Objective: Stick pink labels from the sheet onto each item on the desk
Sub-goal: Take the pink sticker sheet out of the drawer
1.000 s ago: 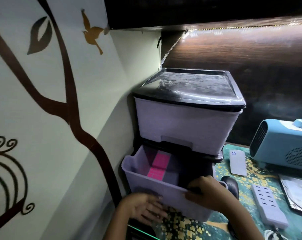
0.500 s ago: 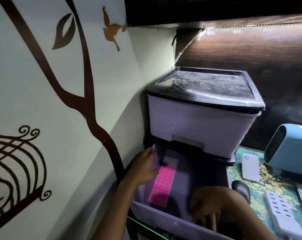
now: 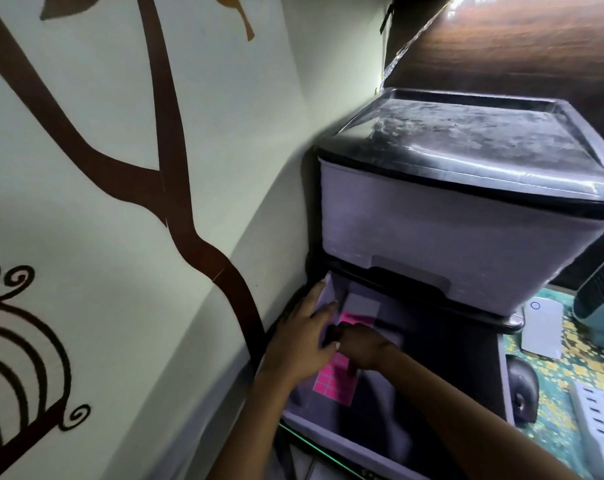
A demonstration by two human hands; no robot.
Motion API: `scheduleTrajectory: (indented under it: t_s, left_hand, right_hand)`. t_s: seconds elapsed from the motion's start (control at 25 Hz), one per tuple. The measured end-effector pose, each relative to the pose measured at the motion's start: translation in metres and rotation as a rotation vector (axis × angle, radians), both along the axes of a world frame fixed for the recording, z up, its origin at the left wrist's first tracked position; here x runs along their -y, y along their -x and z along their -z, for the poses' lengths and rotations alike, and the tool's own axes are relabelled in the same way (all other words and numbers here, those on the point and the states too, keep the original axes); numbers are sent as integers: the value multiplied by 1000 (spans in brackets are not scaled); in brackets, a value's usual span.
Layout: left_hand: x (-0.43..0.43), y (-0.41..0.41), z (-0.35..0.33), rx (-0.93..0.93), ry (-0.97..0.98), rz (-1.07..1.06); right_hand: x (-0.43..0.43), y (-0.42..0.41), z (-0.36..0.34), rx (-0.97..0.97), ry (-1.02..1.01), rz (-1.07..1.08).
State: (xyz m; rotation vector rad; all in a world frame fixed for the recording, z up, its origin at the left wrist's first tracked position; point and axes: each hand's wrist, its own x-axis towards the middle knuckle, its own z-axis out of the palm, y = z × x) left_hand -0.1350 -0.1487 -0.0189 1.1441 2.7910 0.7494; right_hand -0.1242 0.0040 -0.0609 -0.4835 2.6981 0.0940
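While the left hand lies flat-fingered on the lilac plastic drawer, the right hand touches the pink label sheet, grip unclear.

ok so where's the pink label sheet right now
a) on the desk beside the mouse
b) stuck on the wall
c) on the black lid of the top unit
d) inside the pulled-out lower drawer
D: the pink label sheet lies on the floor of the open lower drawer, partly covered by the left hand and the right hand reaching in over it.
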Motion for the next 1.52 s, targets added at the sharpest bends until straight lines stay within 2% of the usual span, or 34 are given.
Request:
scheduleTrajectory:
  t_s: [0.28,0.36,0.44,0.48,0.52,0.6,0.68,0.76,0.88,1.0,1.08,1.16,1.24,1.28,1.4,1.52]
  left_hand:
    - [-6,-4,2,-79,15,-73]
    - [-5,-4,5,-104,17,-88]
    - [-5,-5,5,-142,10,-91]
    - [-4,-5,4,-143,25,-95]
    - [-4,-6,2,-154,46,-101]
    - [-5,-8,-1,-238,83,-94]
    - [-4,-12,-6,-254,72,-57]
    - [-3,-11,-10,-112,23,-2]
    - [1,-12,-14,-90,-177,51]
    - [5,-25,-27,-17,-420,100]
    - [5,-37,-40,121,-311,262]
    - [-2,-49,-47,283,6,410]
    - [-10,-55,-45,377,259,424]
    - [-13,-55,-42,398,304,424]
    - [-21,-55,-45,362,286,469]
    - [-25,-51,-54,269,143,508]
  right_hand:
    - [-1,-3,10,-70,-84,-38]
    - [-1,-8,12,-210,-109,-95]
    - [2,-17,2,-207,-190,-35]
    - [3,-19,0,-276,-243,-32]
    - [2,-20,-3,-207,-308,-7]
    - [-1,-21,-4,0,-307,38]
    - [-4,-33,-22,61,-190,128]
    - [-11,-49,-56,-35,-12,219]
    - [-26,-97,-111,-306,333,398]
    - [-38,-146,-138,-606,723,668]
    - [-40,-160,-146,-782,1039,804]
    - [-44,-162,-153,-973,1301,836]
    - [-48,-163,-161,-1107,1473,826]
    - [-50,-166,-164,-1140,1518,819]
    - [-53,-174,-162,-1178,1497,817]
    - [-59,-184,-156,-1177,1517,847]
